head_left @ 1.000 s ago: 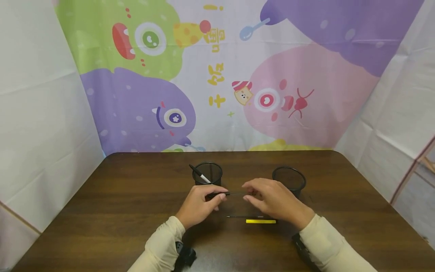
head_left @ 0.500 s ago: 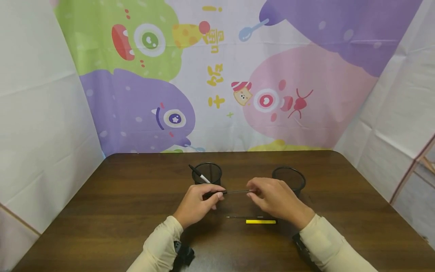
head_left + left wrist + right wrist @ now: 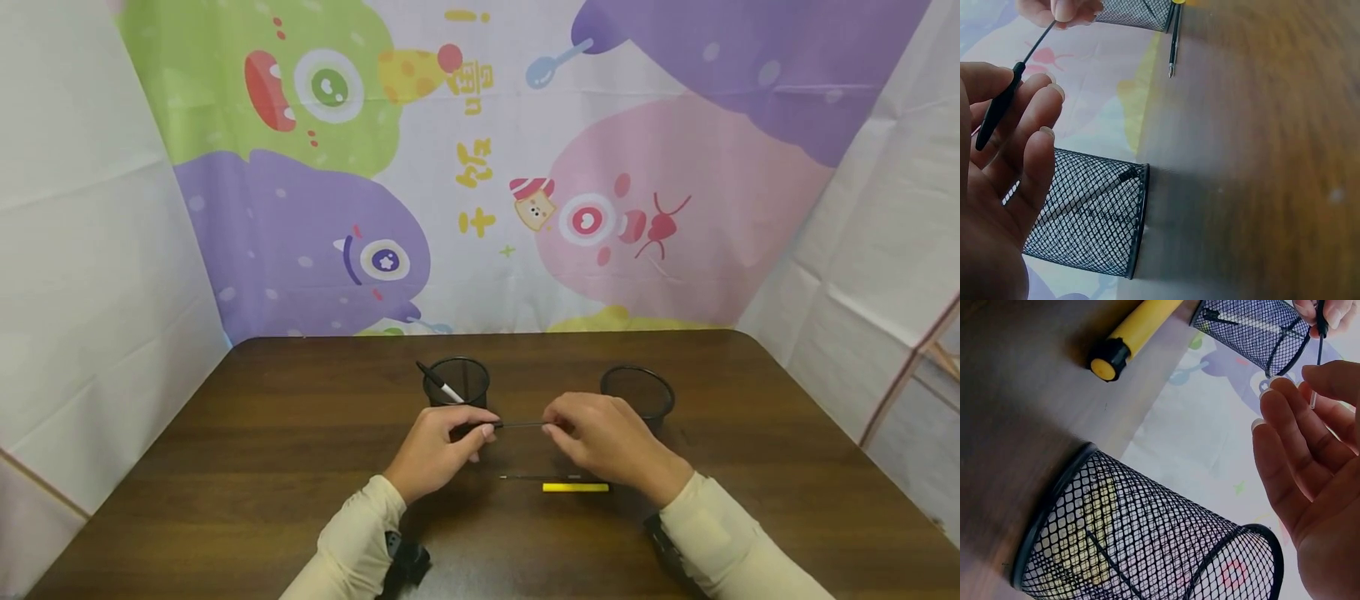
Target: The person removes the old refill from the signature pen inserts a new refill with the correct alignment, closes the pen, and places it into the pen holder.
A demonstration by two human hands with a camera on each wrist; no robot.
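My left hand (image 3: pixel 438 454) holds a tapered black pen piece (image 3: pixel 1000 107) between thumb and fingers. A thin rod (image 3: pixel 521 424), which looks like an ink refill, sticks out of it towards the right. In the right wrist view, its pale end shows between the thumb and fingers of my right hand (image 3: pixel 607 442), which pinches it. Below the hands, a slim dark refill (image 3: pixel 528 477) with a silver tip lies on the table. Alongside it is a yellow tube (image 3: pixel 575 488), whose end has a black collar in the right wrist view.
A black mesh pen cup (image 3: pixel 472 363) stands behind my left hand, with a black-and-white marker (image 3: pixel 448 389) leaning in it. Another mesh cup (image 3: pixel 637 371) is behind my right hand. Cartoon-printed cloth (image 3: pixel 495 275) hangs at the back edge of the brown table (image 3: pixel 247 433).
My right fingertips shifted slightly right along the rod, then a little down, and more of the rod shows between the hands. My left hand has hardly moved. The things on the table stay put.
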